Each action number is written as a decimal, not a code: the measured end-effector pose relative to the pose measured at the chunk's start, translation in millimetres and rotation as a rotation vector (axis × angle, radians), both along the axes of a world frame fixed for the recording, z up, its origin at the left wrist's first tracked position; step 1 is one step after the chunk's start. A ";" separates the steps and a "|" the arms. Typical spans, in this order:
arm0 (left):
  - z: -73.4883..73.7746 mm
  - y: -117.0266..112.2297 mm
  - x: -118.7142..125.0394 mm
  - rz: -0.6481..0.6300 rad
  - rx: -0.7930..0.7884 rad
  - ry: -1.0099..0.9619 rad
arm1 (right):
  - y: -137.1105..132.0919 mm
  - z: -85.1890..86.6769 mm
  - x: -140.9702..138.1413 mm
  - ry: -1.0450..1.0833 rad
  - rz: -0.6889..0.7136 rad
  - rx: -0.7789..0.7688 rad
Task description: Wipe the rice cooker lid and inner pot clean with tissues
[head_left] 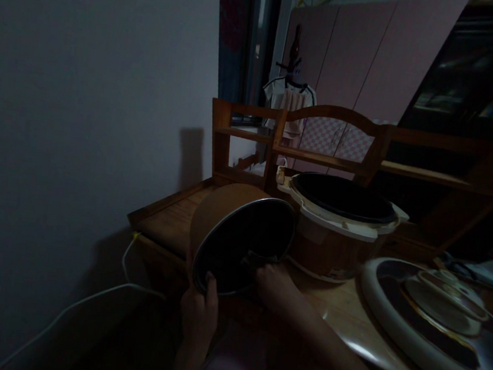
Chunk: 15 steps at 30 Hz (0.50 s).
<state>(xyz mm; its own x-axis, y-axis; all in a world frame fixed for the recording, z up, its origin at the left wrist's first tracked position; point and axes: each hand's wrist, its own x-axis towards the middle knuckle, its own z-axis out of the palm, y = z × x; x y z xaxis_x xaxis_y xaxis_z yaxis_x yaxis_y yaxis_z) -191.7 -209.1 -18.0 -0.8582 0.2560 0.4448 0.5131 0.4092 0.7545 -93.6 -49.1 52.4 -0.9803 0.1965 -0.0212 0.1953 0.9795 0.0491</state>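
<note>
My left hand point(199, 310) grips the lower rim of a round inner cooking pot point(229, 213), which is tipped on its side with its dark opening facing me. My right hand point(274, 283) reaches into the pot's mouth, its fingers closed on a small dark thing I cannot make out, pressed against the inside wall. Just to the right stands the cooker body point(339, 231), white-rimmed and brown-sided, its well open. The scene is dim.
The cooker's round lid point(435, 325) lies upside down on the wooden desk point(171, 224) at the right. A wooden shelf rack point(295, 149) stands behind. A white cable point(126, 257) hangs off the desk's left edge by the wall. Pink cabinets stand beyond.
</note>
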 end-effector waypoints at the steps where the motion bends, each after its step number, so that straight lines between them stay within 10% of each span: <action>1: -1.8 0.2 -0.9 -0.003 0.001 -0.003 | 1.3 0.3 -0.3 0.002 0.004 -0.004; 15: 8.1 4.2 5.2 0.026 0.066 -0.157 | -5.4 1.7 -1.0 0.033 0.057 -0.065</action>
